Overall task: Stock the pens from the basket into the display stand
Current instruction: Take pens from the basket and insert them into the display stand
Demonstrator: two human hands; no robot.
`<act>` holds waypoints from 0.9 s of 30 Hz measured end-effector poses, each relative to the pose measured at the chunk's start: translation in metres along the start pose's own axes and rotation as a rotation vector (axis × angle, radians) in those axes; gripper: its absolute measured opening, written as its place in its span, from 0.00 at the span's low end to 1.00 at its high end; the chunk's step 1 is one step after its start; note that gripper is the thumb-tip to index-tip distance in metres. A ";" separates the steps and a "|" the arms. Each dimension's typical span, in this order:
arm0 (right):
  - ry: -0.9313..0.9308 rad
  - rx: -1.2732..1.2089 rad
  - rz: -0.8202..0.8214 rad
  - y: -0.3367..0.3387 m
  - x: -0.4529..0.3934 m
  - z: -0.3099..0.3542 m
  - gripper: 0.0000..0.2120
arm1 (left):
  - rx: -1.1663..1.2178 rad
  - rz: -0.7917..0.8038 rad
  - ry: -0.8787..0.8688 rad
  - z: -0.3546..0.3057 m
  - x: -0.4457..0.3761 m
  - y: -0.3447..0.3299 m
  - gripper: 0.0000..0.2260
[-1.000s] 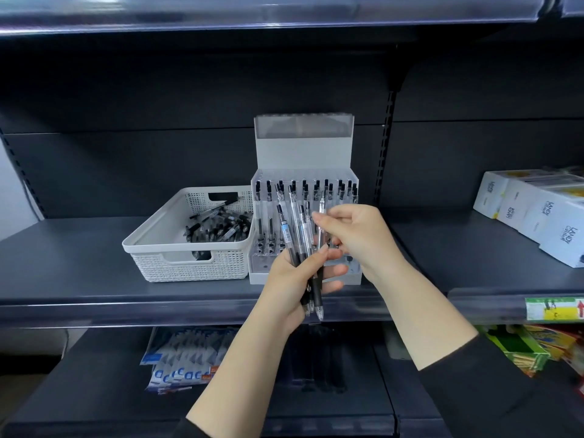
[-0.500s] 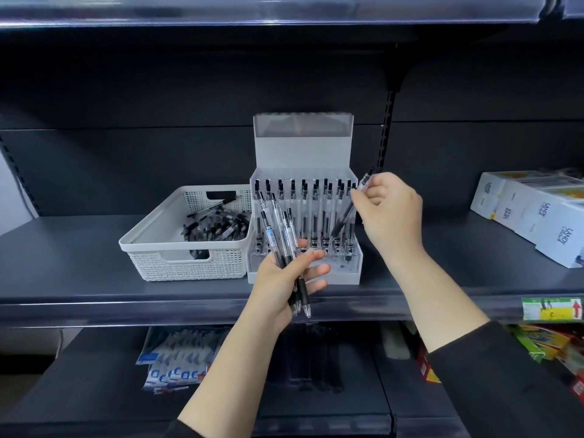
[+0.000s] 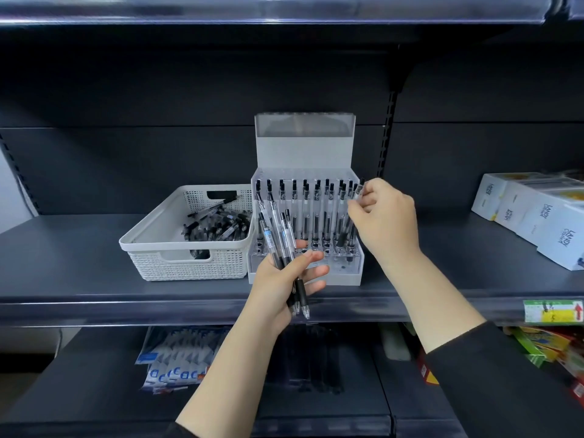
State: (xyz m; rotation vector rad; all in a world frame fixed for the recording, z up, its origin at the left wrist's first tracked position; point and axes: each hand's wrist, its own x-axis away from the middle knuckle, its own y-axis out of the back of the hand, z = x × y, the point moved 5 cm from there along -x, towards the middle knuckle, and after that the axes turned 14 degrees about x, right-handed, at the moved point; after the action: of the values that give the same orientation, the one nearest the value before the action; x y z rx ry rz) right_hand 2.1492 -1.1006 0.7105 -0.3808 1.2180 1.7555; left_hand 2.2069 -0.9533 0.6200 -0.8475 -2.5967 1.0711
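Several pens (image 3: 278,245) sit bunched in our left hand (image 3: 284,276); our right hand (image 3: 384,216) pinches one pen (image 3: 353,216) at the display stand (image 3: 305,273), beside the basket (image 3: 186,248) on the dark shelf (image 3: 79,273).

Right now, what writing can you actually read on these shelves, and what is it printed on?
"LANDY": on the white boxes at right; smaller words beneath it are blurred.
Red arrow: on the shelf-edge tag; its print is unreadable.
Pen labels and packets below: too small to read.
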 end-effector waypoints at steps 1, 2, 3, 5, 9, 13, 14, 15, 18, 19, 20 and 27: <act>0.003 0.022 0.012 -0.002 0.001 0.001 0.03 | 0.004 0.001 0.001 0.000 0.000 0.000 0.07; 0.008 0.046 0.027 -0.005 0.002 0.001 0.03 | 0.007 0.000 0.001 0.000 0.000 0.000 0.06; 0.009 0.077 0.048 -0.008 0.003 0.001 0.02 | 0.008 0.000 0.001 0.000 0.000 -0.001 0.06; 0.004 0.149 0.092 -0.013 0.007 0.001 0.02 | 0.006 0.001 0.001 0.000 0.000 -0.001 0.07; 0.001 0.248 0.134 -0.016 0.008 0.002 0.10 | 0.005 -0.005 0.001 -0.001 0.001 0.001 0.07; 0.024 0.389 0.212 -0.013 0.002 0.012 0.16 | -0.002 -0.015 -0.010 -0.003 0.001 0.002 0.07; 0.031 0.421 0.234 -0.013 0.001 0.015 0.16 | -0.002 -0.016 -0.011 -0.004 0.001 0.003 0.07; 0.038 0.450 0.255 -0.012 0.000 0.018 0.16 | -0.001 -0.016 -0.012 -0.004 0.001 0.002 0.06; 0.050 0.507 0.299 -0.013 -0.002 0.027 0.17 | 0.005 -0.014 -0.012 -0.006 0.001 0.001 0.06; 0.046 0.516 0.306 -0.013 -0.004 0.029 0.17 | 0.009 -0.016 -0.012 -0.007 0.000 0.001 0.06; 0.041 0.525 0.310 -0.015 -0.004 0.029 0.17 | 0.014 -0.019 -0.011 -0.007 0.000 0.002 0.07; 0.059 0.548 0.325 -0.016 -0.010 0.036 0.19 | 0.033 -0.018 -0.002 -0.008 0.000 0.001 0.07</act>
State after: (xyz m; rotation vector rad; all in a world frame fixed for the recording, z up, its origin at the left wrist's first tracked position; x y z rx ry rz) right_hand 2.1764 -1.0741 0.7244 0.0959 1.8138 1.5892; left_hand 2.2108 -0.9480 0.6254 -0.8143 -2.5759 1.1082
